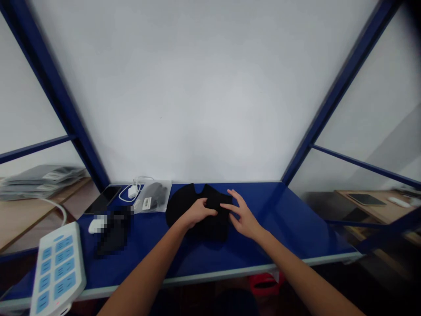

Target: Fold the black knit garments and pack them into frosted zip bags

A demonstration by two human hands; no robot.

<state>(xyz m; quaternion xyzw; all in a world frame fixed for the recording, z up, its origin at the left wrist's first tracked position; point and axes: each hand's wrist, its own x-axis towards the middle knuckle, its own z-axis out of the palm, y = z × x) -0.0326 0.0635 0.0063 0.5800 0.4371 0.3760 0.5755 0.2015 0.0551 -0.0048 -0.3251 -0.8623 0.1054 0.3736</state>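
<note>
A black cloth piece [182,204] with a notch in its far edge lies spread on the blue table; its exact kind cannot be made out. My left hand [197,213] rests on the middle of it, thumb and curled fingers gripping the fabric, some fingertips hidden. At the cloth's right edge is my right hand [243,217], its fingers spread, with the fingertips touching or just over the fabric.
Left of the cloth lie a clear plastic packet [153,197] with a barcode label, a white charger [133,191] with cable, a dark tablet [103,199] and a white mouse-like object [97,224]. A power strip [59,267] sits at the front left. Blue posts [338,96] flank the table.
</note>
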